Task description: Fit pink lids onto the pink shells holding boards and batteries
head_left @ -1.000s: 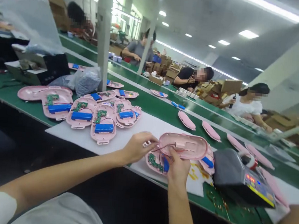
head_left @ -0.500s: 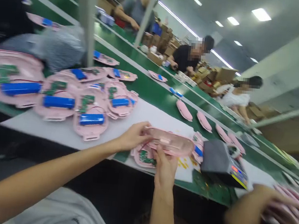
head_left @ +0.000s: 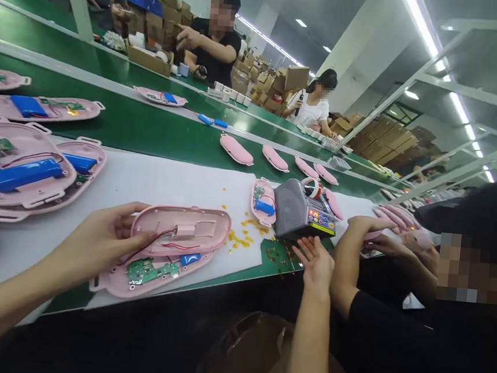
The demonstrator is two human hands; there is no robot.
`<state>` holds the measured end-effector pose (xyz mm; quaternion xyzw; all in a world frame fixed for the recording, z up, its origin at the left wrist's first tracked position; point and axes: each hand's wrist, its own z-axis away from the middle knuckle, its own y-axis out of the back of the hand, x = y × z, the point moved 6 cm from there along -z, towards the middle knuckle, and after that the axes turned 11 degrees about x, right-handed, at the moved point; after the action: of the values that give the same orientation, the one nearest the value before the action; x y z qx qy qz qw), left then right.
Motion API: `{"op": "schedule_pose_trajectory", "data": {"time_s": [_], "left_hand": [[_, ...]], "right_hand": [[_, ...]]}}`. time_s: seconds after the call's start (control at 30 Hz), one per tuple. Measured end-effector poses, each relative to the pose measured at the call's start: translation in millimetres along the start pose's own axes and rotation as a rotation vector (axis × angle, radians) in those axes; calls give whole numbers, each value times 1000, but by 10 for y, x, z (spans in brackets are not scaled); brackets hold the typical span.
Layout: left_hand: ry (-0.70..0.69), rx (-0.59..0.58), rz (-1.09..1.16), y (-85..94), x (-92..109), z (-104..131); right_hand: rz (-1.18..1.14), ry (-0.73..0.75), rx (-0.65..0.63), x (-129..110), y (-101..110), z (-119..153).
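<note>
My left hand [head_left: 107, 235] grips the left end of a pink plastic shell half [head_left: 211, 238], thumb inside its rim. The shell is tilted with its hollow side facing me, and red wires run into it. Beneath it lies a second pink shell half [head_left: 113, 282] with a green circuit board [head_left: 149, 271] and a partly covered blue battery [head_left: 190, 259]. My right hand [head_left: 317, 266] is empty, palm up with fingers spread, just below the front of a grey tape dispenser [head_left: 290, 210] with a lit red display.
Several pink shells with blue batteries [head_left: 27, 174] crowd the left. Yellow scraps [head_left: 240, 239] litter the white sheet [head_left: 179, 183]. Another filled shell [head_left: 263, 202] stands against the dispenser. Closed pink cases [head_left: 236, 150] line the green bench. A co-worker's arm [head_left: 349, 259] is close on my right.
My right hand has let go of the pink shell half and moved right to the dispenser. My left hand keeps its hold. The view has turned rightward.
</note>
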<state>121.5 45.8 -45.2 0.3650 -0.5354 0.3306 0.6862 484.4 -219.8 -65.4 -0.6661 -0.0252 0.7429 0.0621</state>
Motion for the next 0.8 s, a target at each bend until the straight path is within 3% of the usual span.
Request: {"op": "schedule_pose_trajectory", "data": {"time_s": [0.13, 0.2, 0.23, 0.3, 0.37, 0.43, 0.5, 0.6, 0.8], "left_hand": [[-27, -25, 47, -35, 46, 13], [-7, -64, 96, -46, 47, 4], [10, -87, 128, -50, 40, -5], [34, -118, 180, -50, 22, -20], [39, -141, 208, -47, 9, -20], [34, -180, 239, -57, 6, -7], [40, -224, 283, -70, 3, 9], [26, -249, 334, -62, 9, 13], [-12, -230, 324, -50, -62, -32]], "right_hand": [[22, 54, 19, -85, 193, 173], [57, 213, -29, -298, 150, 423], [85, 319, -118, -440, 32, 623], [189, 585, -384, -724, -375, 1184], [396, 901, -775, -848, -941, 1884], [598, 1112, -1111, -745, -1442, 2427], [768, 1247, -1298, -551, -1786, 2687], [902, 1439, -1359, -333, -2004, 2752], [914, 1713, -1319, -229, -2004, 2775]]}}
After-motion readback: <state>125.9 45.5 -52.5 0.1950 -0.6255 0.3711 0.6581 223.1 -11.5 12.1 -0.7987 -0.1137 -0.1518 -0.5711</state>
